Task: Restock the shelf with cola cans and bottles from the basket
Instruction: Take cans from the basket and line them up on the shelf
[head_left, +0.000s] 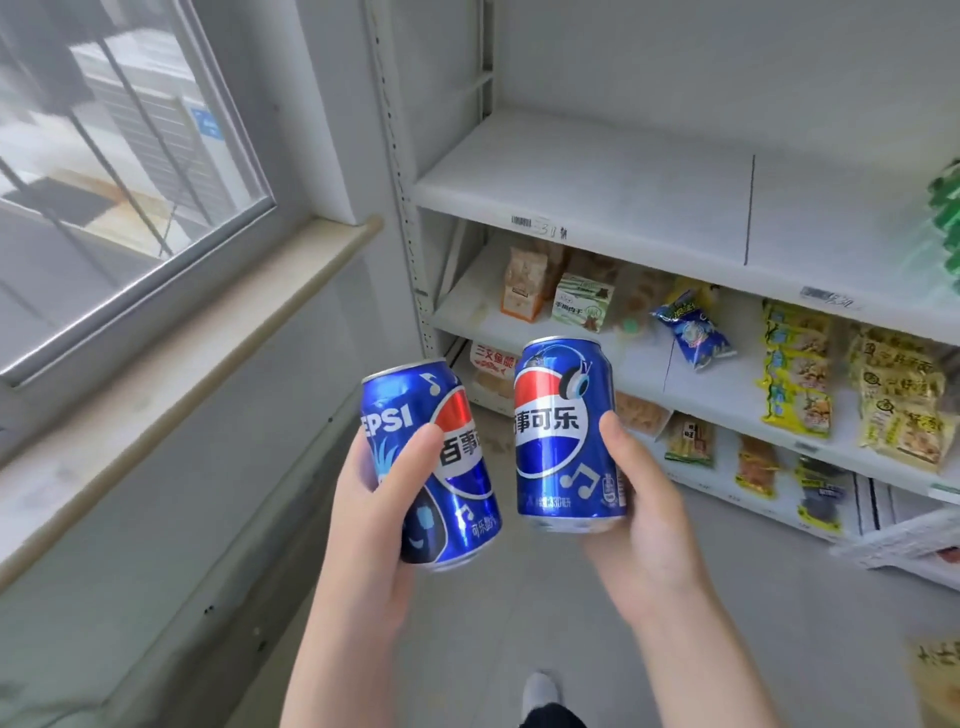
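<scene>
Two cans up in front of the shelving! The left hand (374, 519) wraps a shiny blue aluminium cola can with a red-white-blue logo (457, 483), thumb laid across its front and the other fingers curled out of sight behind. That can tilts, its top leaning left. The right hand (649, 509) grips a second blue cola can with a headphone design (563, 431), thumb on its right side. This one stands nearly upright. The cans sit just beside each other, a narrow gap between them, both in the air below the bare top board of the white metal shelf (597, 171). On the boards beneath lie a blue snack packet (691, 332) and yellow snack packets (795, 379). To the left is a grey-framed window (114, 156).
</scene>
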